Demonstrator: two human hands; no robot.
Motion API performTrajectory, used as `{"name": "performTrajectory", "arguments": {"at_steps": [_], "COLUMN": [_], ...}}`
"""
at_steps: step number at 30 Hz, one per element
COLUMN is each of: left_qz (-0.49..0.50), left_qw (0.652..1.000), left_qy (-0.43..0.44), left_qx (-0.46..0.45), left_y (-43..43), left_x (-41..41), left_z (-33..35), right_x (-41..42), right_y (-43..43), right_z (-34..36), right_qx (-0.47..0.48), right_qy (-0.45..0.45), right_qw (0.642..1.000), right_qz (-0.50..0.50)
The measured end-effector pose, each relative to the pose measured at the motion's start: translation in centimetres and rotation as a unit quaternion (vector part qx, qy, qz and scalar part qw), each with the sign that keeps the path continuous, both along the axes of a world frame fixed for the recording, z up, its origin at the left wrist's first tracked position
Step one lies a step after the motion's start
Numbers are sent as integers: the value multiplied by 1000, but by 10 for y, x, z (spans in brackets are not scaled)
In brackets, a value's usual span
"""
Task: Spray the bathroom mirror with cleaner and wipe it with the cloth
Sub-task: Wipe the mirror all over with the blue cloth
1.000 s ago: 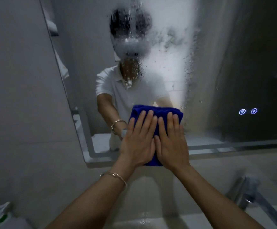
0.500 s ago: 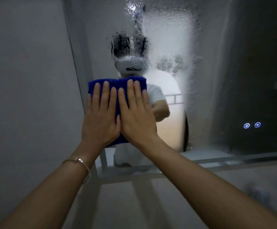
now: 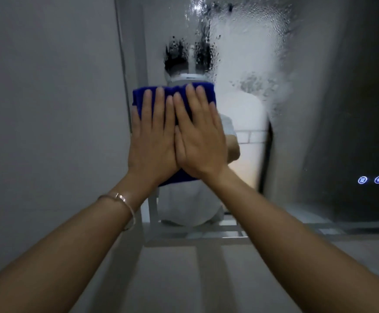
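The folded blue cloth (image 3: pixel 138 97) had climbed the foamy bathroom mirror (image 3: pixel 319 109), only pressed by the left hand (image 3: pixel 152 143) and right hand (image 3: pixel 201 143), fingers straight, so it might slip.

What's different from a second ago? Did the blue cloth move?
The folded blue cloth slid up the wall mirror from its bottom edge and toward its left edge, pushed by the left hand and right hand. Nothing was let go. Both hands still press flat on it side by side, white foamy cleaner still covers the glass on the right, and the two glowing buttons stay lit.
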State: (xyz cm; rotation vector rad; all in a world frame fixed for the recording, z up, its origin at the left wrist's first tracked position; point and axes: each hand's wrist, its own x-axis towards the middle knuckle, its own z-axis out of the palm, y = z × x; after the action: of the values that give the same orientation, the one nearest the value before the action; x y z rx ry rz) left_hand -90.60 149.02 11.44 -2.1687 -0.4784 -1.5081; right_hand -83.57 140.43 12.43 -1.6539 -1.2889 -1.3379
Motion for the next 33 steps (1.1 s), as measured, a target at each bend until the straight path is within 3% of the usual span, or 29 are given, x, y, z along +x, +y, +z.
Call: {"name": "performTrajectory", "arguments": {"at_steps": [4,10,15,24,30,33], "left_qz": [-19,-60,-66,-24,-19,-35], "left_qw": [999,997,996,998,996,996], "left_qy": [-21,32,28,66,89,75], "left_qx": [-15,39,50,5,23,38], "left_y": [-34,-65,-65,-63,-61,-42], "left_x": [33,66,66,50,42,32], "left_z": [12,-41,-71,-121,-108,-67], "right_x": [36,72,76,70,62,51], "right_y": [-35,-73,-74,-71,-66,-53], "right_z": [14,-54,-88,-128,-121,-80], "right_qx": [-1,11,5,-29,-27,-18], "right_qy": [-44,-11,14,-21,6,-7], "right_qw": [999,998,998,998,998,998], "right_qz": [-18,-59,-58,-59,-60,-52]}}
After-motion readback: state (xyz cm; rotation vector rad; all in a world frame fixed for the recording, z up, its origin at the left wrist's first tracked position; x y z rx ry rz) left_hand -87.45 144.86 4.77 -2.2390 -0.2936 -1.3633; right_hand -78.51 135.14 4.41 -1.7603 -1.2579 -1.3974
